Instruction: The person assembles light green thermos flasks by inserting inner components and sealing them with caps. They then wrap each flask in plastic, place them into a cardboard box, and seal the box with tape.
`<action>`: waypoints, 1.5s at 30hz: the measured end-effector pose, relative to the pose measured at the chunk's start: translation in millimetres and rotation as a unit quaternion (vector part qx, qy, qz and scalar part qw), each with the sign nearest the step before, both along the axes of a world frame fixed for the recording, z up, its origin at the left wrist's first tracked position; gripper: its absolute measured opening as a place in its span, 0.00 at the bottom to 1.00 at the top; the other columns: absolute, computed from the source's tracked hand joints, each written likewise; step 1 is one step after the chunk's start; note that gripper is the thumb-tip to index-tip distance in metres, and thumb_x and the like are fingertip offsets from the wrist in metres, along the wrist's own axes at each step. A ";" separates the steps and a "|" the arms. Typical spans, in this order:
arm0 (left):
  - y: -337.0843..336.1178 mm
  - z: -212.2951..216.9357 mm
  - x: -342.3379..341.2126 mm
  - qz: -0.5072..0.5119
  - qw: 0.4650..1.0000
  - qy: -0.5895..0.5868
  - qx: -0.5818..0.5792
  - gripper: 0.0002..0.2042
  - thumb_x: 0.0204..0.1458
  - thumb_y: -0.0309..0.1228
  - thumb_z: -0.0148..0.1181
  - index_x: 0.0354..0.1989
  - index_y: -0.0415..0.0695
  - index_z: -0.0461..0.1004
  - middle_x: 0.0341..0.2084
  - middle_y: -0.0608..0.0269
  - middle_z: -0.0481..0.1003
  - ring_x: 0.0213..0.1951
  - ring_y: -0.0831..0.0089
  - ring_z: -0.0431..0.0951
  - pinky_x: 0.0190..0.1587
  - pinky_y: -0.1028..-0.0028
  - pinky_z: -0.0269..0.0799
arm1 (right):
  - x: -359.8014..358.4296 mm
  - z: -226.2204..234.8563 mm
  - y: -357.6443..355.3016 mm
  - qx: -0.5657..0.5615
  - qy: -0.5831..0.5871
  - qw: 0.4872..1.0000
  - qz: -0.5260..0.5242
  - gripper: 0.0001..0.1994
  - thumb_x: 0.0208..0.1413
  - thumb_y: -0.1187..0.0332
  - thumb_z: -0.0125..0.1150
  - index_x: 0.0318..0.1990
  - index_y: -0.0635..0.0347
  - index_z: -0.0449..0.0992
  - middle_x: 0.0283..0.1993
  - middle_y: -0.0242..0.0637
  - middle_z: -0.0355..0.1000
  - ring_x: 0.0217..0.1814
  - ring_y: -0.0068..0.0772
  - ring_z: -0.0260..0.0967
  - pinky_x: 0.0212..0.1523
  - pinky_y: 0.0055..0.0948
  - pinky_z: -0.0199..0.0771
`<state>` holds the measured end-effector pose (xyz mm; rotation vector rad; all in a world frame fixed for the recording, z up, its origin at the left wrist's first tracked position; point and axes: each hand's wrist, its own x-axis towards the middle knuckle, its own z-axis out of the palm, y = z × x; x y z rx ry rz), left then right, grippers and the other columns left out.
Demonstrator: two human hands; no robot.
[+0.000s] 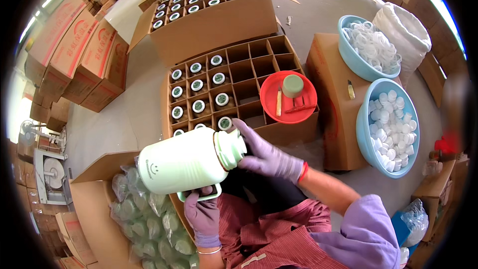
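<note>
A pale green vacuum jug (181, 162) with a smiley face lies tilted on its side in front of me, its mouth toward the right. My left hand (203, 216), in a purple-grey glove, is closed round the jug's handle (211, 193) from below. At the neck, my gloved right hand (274, 157) grips the collar between its fingers and thumb. Just beyond, a divided carton (236, 72) has several jugs with white-rimmed tops (196, 85) standing in its cells. On that carton's right side rests a red dish (269, 82) carrying a green cap (293, 85), a yellow-handled tool (279, 102) and a red tool (301, 108).
Left of my lap, an open carton (97, 209) holds plastic-wrapped green items (154, 219). Right, blue basins hold white rings (371, 45) and white caps (393, 129); a cutter (351, 89) lies on a box (336, 119). Another filled carton (214, 25) stands farther off; stacked cartons (74, 45) at left.
</note>
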<state>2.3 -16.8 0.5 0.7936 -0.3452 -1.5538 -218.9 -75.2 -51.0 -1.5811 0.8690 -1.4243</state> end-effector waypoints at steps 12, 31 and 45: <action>-25.0 -14.5 2.3 -0.011 0.997 0.081 -0.006 0.17 0.53 0.23 0.52 0.53 0.42 0.70 0.41 0.60 0.78 0.38 0.69 0.79 0.46 0.66 0.76 | -201.9 -112.5 -149.9 0.230 0.573 0.718 -0.320 0.45 0.39 0.51 0.73 0.68 0.39 0.59 0.60 0.51 0.60 0.62 0.57 0.58 0.61 0.52 0.64; -23.6 46.6 60.3 -0.065 0.698 -0.618 -0.354 0.14 0.51 0.27 0.61 0.47 0.44 0.76 0.63 0.50 0.66 0.64 0.53 0.65 0.66 0.57 0.60 | 5.5 60.6 -54.4 0.468 -0.156 0.816 0.301 0.25 0.66 0.49 0.43 0.57 0.60 0.72 0.53 0.38 0.74 0.52 0.29 0.73 0.59 0.30 0.68; 76.4 3.9 137.1 -0.209 0.636 -0.702 -0.242 0.13 0.56 0.21 0.48 0.47 0.36 0.75 0.46 0.45 0.76 0.50 0.54 0.76 0.57 0.60 0.69 | -85.9 -44.2 -14.8 0.194 0.388 0.889 -0.144 0.13 0.56 0.60 0.59 0.35 0.63 0.77 0.31 0.49 0.74 0.37 0.48 0.74 0.40 0.38 0.74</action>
